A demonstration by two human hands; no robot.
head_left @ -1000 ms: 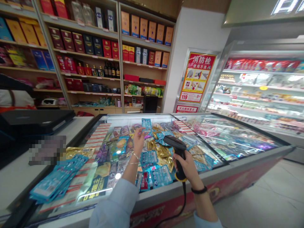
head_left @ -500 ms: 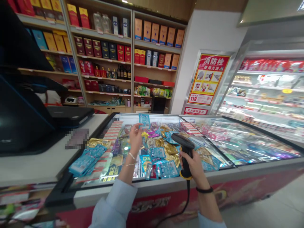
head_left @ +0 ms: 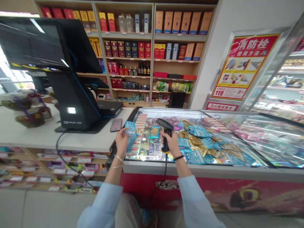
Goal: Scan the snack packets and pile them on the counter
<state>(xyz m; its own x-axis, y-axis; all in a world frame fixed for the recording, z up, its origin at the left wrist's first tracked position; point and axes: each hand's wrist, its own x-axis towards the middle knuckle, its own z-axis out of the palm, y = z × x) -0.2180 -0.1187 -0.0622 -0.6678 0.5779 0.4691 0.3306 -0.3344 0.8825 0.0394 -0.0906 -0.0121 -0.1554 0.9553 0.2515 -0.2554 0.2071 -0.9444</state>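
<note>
My left hand (head_left: 122, 138) pinches a blue snack packet (head_left: 130, 127) over the left end of the glass-topped freezer (head_left: 204, 168). Under it lies a stack of similar blue packets (head_left: 132, 141), partly hidden by the held one. In my right hand (head_left: 171, 143) is a black and yellow barcode scanner (head_left: 165, 126), upright, its head turned to the left and its cable hanging over the freezer's front. Right of the scanner, blue and gold packets (head_left: 198, 139) are heaped on the glass. A single blue packet (head_left: 155, 132) lies left of the scanner.
On the white counter (head_left: 83, 139) at left stand a black checkout terminal (head_left: 73, 104) and lidded jars (head_left: 29, 115). A phone (head_left: 116, 124) lies at the counter's right end. Shelves of boxed goods (head_left: 128, 50) line the back wall, beside a red fire-hydrant poster (head_left: 245, 65).
The view has swung left. My left hand has brought its blue packet from over the freezer's middle to the stack at left. The scanner has moved left too, still in my right hand.
</note>
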